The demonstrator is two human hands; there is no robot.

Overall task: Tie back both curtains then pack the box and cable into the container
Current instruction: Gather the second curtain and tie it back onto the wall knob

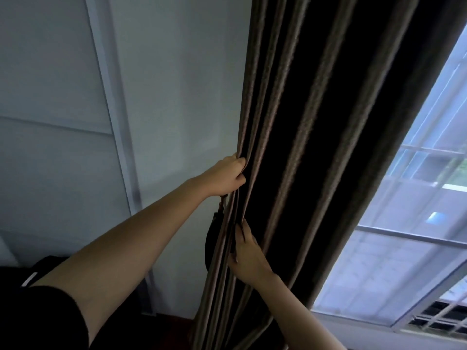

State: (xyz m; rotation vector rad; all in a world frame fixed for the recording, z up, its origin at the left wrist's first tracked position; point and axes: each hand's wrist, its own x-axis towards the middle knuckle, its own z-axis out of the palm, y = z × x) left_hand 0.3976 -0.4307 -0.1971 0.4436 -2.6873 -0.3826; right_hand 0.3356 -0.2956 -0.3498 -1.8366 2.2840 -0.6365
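Hands gather a dark brown pleated curtain (290, 147) against a pale blue-grey painted wall (164, 97), seen from a head-worn camera tilted upward.

Risk, as a judgement: the bundle looks only partly collected, with wide pleats hanging loose toward the window (417, 236) on the right. If either hand lets go to reach for a tie, those heavy folds would likely slide out and spread again. A dark tie-back strap (211, 238) hangs half hidden behind the curtain's left edge, so it may be awkward to find by feel.

The left hand (225, 175) is higher, at the curtain's left edge, fingers curled tightly round several folds. The right hand (246, 251) sits lower, just beside the strap, fingers lying up along the pleats with tips tucked into a fold; whether it truly clasps the cloth cannot be told. The curtain runs between and above both hands, touching each.

Only this one curtain shows. The box, cable and container are out of view.
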